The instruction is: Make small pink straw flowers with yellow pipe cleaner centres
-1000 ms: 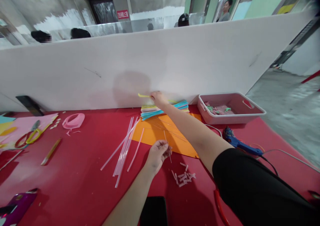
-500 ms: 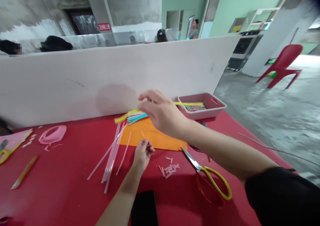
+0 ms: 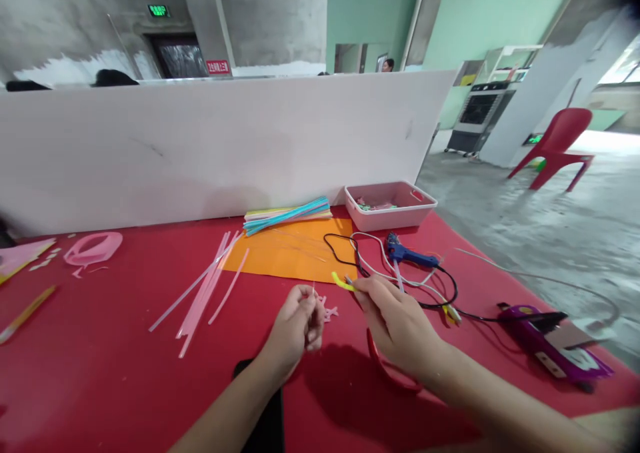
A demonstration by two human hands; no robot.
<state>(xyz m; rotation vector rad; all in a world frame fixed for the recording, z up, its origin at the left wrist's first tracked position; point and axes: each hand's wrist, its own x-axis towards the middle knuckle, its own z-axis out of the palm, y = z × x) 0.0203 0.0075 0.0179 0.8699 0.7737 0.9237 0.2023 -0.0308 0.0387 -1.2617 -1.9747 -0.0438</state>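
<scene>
My left hand is closed in a pinch, and the tip of a thin pale strip sticks up from its fingertips. To its right, my right hand has its fingers closed on a bright yellow strip, whose short bent end shows past the fingers. Below that hand lie the scissors; a red handle and perhaps a blade tip show, the rest is covered. Whether the hand touches them I cannot tell. Short pink cut pieces lie beside my left hand.
An orange sheet carries a bundle of blue, yellow and white strips. Long pink strips lie left. A pink bin, a blue glue gun with cables and a purple power strip are right. A black phone lies in front.
My right hand has come down from above the strip bundle to the scissors, with the yellow strip in it. My left hand stays pinched. The view has shifted, showing the glue gun and power strip.
</scene>
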